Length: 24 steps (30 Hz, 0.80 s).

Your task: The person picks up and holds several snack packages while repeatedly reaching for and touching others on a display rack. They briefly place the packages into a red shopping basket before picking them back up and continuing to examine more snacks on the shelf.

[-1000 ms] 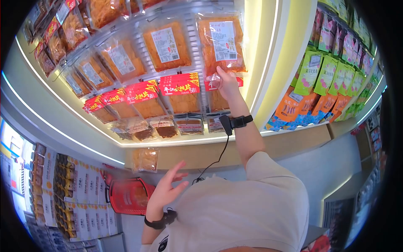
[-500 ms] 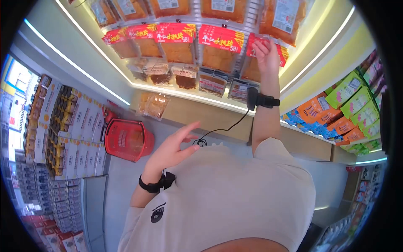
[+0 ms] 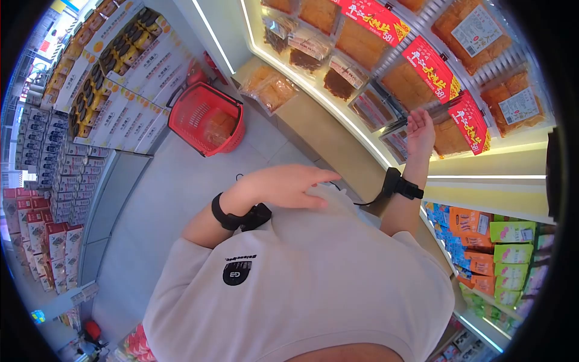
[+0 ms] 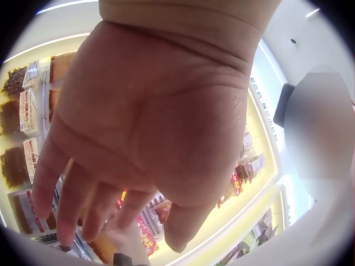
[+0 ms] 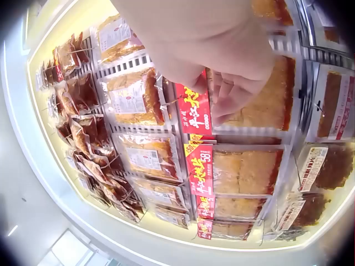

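My right hand (image 3: 420,130) is raised at the hanging rack with its fingers loosely curled. It overlaps a clear snack pack with a red header card (image 3: 470,123), and nothing shows in its grasp. In the right wrist view the fingertips lie right over a flat orange-brown pack (image 5: 272,100), beside its red header (image 5: 194,113). My left hand (image 3: 283,187) hovers in front of the shirt with its fingers extended and holds nothing. The left wrist view has its palm (image 4: 150,116) filling the middle, fingers spread apart.
A red shopping basket (image 3: 208,120) with a pack in it stands on the floor. A loose clear pack (image 3: 268,87) lies on the ledge under the rack. Stacked white cartons (image 3: 142,78) stand at the left, and green pouches (image 3: 512,259) hang at the right.
My right hand has come away from the upper labelled pack and dropped to the red-header row. The left hand has turned and moved across the body. The head view has swung round toward the basket.
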Available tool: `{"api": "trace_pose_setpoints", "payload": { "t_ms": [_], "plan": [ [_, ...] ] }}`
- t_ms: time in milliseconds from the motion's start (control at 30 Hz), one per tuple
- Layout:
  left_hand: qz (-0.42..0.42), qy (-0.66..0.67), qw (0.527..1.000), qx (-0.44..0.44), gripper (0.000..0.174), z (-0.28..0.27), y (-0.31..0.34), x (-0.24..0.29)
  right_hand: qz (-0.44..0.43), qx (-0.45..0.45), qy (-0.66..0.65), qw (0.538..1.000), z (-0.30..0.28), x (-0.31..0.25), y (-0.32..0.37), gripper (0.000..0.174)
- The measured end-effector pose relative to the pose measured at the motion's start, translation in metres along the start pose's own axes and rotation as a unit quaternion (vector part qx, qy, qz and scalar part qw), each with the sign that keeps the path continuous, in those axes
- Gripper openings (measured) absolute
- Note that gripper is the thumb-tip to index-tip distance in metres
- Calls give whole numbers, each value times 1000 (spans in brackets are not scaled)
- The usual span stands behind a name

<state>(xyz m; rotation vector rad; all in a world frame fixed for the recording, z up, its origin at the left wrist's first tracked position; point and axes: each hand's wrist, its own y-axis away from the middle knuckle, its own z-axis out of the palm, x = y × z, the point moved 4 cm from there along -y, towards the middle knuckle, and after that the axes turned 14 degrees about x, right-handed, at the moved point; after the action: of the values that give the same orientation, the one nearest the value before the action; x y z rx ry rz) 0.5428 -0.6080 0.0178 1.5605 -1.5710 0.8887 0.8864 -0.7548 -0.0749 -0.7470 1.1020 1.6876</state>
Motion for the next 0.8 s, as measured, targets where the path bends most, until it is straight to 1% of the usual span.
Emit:
{"api": "trace_pose_setpoints", "payload": {
  "t_ms": [67,167,200,267,300,333,367,400,433,467,533,600,633,667,700,733,767,800],
  "plan": [
    [-23,10,1000,9,61,-12,10,-10,47,23,20,998,4,32,-1,24],
    [-50,16,998,27,61,-33,27,-32,81,29,68,994,27,67,6,23],
    [-52,17,998,28,61,-42,33,-37,85,16,80,993,36,78,7,22],
    [-96,5,995,28,61,-63,43,-51,98,4,95,991,59,101,11,23],
    [-96,7,995,27,61,-74,48,-56,109,-10,109,988,72,113,15,23],
    [-114,4,993,40,60,-87,52,-65,119,-16,125,985,84,125,20,23],
    [-132,1,990,53,59,-101,56,-75,118,-15,126,985,96,136,27,23],
    [-129,2,990,53,59,-112,60,-89,110,-41,156,981,110,148,35,22],
    [-117,-73,987,84,58,-127,63,-108,102,-67,185,975,125,163,40,21],
    [-106,-146,977,114,57,-142,66,-127,100,-65,186,975,139,180,41,21],
    [-186,-219,947,141,54,-174,64,-175,80,-103,328,936,155,222,44,23],
    [-222,-241,930,166,51,-203,55,-233,76,-149,437,884,164,279,36,28],
    [-225,-233,932,162,51,-212,48,-266,69,-168,472,863,167,306,32,30],
    [-292,-218,915,173,51,-221,43,-306,62,-187,506,840,171,335,28,31],
    [-357,-204,893,183,51,-226,41,-345,93,-186,516,831,179,364,24,33],
    [-363,-195,893,180,51,-227,40,-381,124,-187,528,819,188,395,17,35],
    [-390,-206,878,187,51,-225,41,-418,129,-191,539,810,193,432,2,35],
    [-420,-216,860,196,52,-219,39,-452,31,-208,595,776,200,469,-19,40]
  ]
}}
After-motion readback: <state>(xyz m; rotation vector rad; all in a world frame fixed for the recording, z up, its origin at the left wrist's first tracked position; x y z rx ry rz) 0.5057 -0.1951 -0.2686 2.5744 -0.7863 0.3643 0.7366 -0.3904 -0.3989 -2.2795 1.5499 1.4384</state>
